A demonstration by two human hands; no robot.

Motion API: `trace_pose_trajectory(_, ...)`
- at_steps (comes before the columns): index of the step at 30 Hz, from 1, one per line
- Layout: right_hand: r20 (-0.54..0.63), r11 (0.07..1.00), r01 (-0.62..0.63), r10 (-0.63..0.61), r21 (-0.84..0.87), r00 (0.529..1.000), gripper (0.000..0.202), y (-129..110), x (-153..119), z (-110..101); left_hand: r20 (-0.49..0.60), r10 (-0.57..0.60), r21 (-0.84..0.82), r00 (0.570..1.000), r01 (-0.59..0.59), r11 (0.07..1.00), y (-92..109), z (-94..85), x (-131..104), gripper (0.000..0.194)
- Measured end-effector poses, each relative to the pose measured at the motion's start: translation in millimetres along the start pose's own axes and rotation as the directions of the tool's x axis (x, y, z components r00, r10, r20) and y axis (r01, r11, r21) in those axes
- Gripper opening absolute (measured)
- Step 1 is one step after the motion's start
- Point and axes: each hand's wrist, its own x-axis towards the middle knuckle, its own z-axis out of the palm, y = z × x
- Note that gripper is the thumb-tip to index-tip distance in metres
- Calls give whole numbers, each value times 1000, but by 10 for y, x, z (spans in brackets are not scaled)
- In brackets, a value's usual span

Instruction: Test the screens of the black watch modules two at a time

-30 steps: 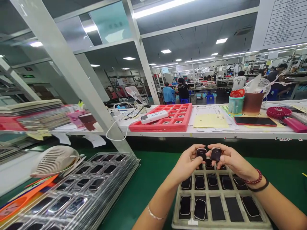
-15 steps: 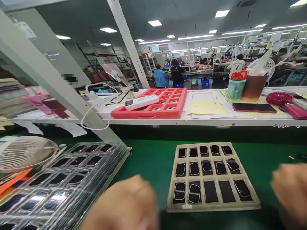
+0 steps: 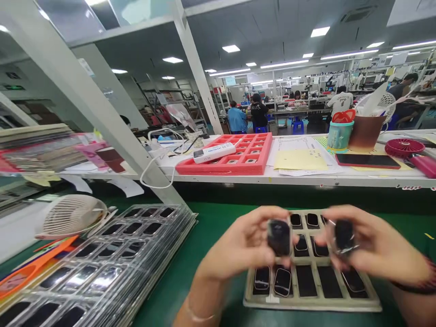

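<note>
Pinched between the thumb and fingers of my left hand [image 3: 238,247] is a smartwatch body [image 3: 279,237], its black face showing. My right hand [image 3: 378,247] grips another dark smartwatch piece [image 3: 344,235], blurred, with a shiny patch along its lower edge. Both hands are raised over a beige compartment tray [image 3: 313,305] on the green table. Black-faced watch bodies lie in many of its slots. Two front-row slots show only dark lining, and my hands cover part of the rows behind.
Stacked clear plastic trays [image 3: 132,247] with black-faced pieces stand at left, beside a white fan [image 3: 73,213] and orange scissors [image 3: 37,265]. A shelf behind holds a red foam tray [image 3: 221,169], papers, a phone [image 3: 368,161] and cups. A slanted white post [image 3: 112,118] rises at left.
Both hands have come inward and up over the beige tray, each now showing a dark watch piece. The camera view has shifted, so the scene sits slightly farther right and lower.
</note>
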Motion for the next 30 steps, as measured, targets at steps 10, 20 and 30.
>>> trace_pose_trajectory(10,-97,984,12,-30,-180,995,29,337,638,-19,-16,143,265,990,-134,955,-156,33,655,27)
trace_pose_trajectory(20,-57,988,-40,32,-152,998,41,315,639,38,-30,171,287,985,-156,945,-199,22,707,31)
trace_pose_trajectory(30,-63,985,-19,8,-174,998,43,365,636,55,-79,195,277,978,-166,946,-197,26,691,31)
